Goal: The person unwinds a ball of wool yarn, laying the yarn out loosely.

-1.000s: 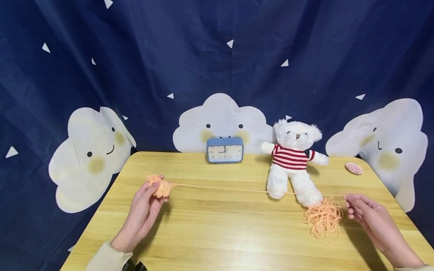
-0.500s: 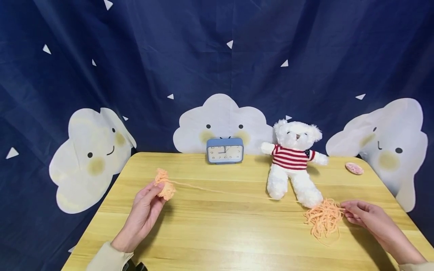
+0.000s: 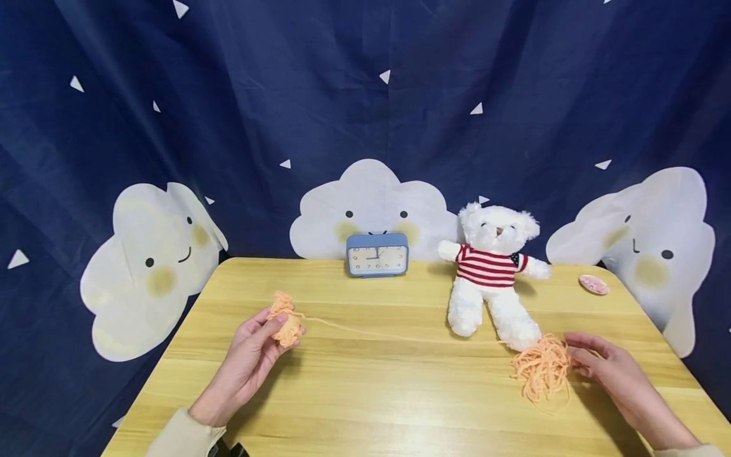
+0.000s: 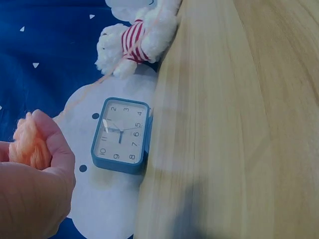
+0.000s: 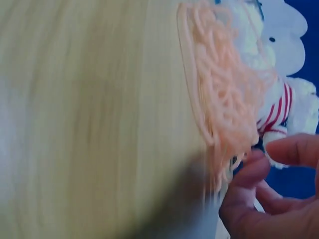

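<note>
My left hand (image 3: 248,362) pinches a small wound bundle of peach-orange yarn (image 3: 289,331) between thumb and fingers, above the left part of the table; the left wrist view shows the same bundle (image 4: 29,144) up close. A slack yarn strand (image 3: 342,328) runs from it rightward to a loose, tangled pile of yarn (image 3: 542,367), which lies at the teddy bear's foot. Right beside that pile is my right hand (image 3: 617,374). In the right wrist view, its thumb and fingers are parted at the edge of the pile (image 5: 224,94), and no yarn shows gripped between them.
A white teddy bear (image 3: 485,270) in a red-striped shirt sits at the back right of the wooden table (image 3: 365,400). A blue alarm clock (image 3: 377,255) stands at the back middle. Near the right rear corner lies a pink oval object (image 3: 594,284). A dark blue curtain (image 3: 320,82) hangs behind.
The strand was taut with its right part pinched by my right hand; now it sags. My right hand has moved left to the pile and loosened. The left hand has shifted slightly right, turning the bundle.
</note>
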A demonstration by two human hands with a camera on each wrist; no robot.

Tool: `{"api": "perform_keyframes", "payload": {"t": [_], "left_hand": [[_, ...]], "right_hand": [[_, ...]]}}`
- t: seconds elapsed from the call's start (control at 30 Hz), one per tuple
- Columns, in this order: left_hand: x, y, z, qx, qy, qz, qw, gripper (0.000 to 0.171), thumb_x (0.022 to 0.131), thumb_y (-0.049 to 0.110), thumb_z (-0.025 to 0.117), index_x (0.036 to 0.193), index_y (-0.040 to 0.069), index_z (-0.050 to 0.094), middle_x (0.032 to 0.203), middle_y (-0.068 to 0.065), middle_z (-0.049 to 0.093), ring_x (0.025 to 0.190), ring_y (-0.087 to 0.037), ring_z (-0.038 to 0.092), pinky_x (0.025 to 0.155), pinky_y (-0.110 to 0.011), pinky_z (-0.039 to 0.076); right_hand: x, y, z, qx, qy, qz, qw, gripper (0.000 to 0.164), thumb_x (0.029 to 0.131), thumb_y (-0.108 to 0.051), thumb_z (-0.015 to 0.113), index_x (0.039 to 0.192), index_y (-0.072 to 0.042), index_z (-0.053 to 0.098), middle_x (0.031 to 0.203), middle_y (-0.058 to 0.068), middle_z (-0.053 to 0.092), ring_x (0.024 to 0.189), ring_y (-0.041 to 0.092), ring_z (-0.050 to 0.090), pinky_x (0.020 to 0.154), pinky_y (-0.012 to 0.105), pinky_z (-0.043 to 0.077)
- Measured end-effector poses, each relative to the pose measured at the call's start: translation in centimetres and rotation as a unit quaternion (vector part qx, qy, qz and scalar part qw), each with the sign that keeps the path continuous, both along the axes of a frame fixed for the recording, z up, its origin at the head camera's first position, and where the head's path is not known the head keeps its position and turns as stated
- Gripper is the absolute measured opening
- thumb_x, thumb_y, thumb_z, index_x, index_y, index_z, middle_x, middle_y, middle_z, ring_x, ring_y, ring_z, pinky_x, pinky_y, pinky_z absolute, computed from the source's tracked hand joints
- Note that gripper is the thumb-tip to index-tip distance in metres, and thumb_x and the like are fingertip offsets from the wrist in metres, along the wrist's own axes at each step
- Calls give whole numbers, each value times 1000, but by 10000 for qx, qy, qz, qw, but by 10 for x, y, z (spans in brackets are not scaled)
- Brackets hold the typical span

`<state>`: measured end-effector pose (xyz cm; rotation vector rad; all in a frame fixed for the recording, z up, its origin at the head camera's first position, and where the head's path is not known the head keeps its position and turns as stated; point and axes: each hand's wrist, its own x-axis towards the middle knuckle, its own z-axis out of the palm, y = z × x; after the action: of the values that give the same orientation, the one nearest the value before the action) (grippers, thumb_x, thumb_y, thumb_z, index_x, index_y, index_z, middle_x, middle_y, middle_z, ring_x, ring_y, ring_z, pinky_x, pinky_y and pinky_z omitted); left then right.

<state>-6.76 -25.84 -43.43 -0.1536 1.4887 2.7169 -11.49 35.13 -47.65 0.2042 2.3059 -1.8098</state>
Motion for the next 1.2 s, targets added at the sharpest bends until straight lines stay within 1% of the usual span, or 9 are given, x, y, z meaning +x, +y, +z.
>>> {"api": "perform_keyframes", "payload": {"t": [0.1,0.17,0.27,0.33,0.47,0.63,0.83,1.03,1.2], "left_hand": [[-1,2,1,-54,-56,-96,9999,39,112,0,54,149,-5,43,129,-18,60,105,-28,71,83,-29,63],[-1,2,1,54,14,-256,9997,42,113,0,50,152,-7,37,130,-19,60,106,-27,70,84,-29,62],[1,-1,1,283,247,-541,9978,49,110,-5,41,157,-8,28,135,-20,60,114,-30,69,89,-30,61],[1,-2,1,409,401,-748,9956,57,108,-8,37,162,-9,20,141,-18,60,122,-31,67,95,-31,60],[2,-1,2,377,534,-1014,9927,68,106,-9,34,166,-11,4,147,-14,58,130,-28,64,102,-33,58],[0,4,5,98,446,-1010,9938,68,107,-9,38,166,-12,6,145,-14,58,126,-27,66,99,-31,58],[-2,8,6,-144,341,-969,9946,67,106,-11,41,165,-13,10,146,-15,56,122,-32,67,96,-30,59],[-1,9,6,-183,308,-970,9946,68,107,-9,41,166,-12,8,146,-13,56,120,-28,68,96,-29,59],[0,10,6,-214,274,-903,9953,68,107,-9,41,167,-11,9,150,-13,52,128,-25,64,106,-33,56]], "right_hand": [[6,-10,4,171,272,-359,9988,38,111,-13,65,106,-50,71,98,-19,68,81,3,63,71,19,55],[9,-20,6,-60,477,-742,9961,37,110,-13,67,105,-50,74,95,-18,68,78,3,63,69,18,54],[12,-39,9,-845,931,-1224,9845,32,108,-6,68,108,-36,81,92,-14,70,75,4,62,66,17,54],[13,-54,10,-1581,1313,-1215,9711,28,109,-1,63,113,-21,82,96,-8,72,77,7,62,66,18,54],[16,-80,9,-2597,1713,-252,9500,31,113,4,49,125,-4,76,114,-1,73,87,10,65,73,20,58],[12,-113,10,-2913,1311,1191,9401,38,114,2,38,136,-2,69,119,2,71,93,12,66,80,23,60],[2,-158,8,-2696,593,1853,9431,38,111,-1,44,146,7,58,129,5,68,97,12,66,89,27,61],[1,-203,9,-2233,121,1837,9572,50,105,-4,57,150,14,48,146,17,59,102,17,66,95,29,60],[-3,-238,11,-1689,4,1804,9690,50,102,-6,65,148,9,55,147,28,57,110,28,66,100,35,59]]}}
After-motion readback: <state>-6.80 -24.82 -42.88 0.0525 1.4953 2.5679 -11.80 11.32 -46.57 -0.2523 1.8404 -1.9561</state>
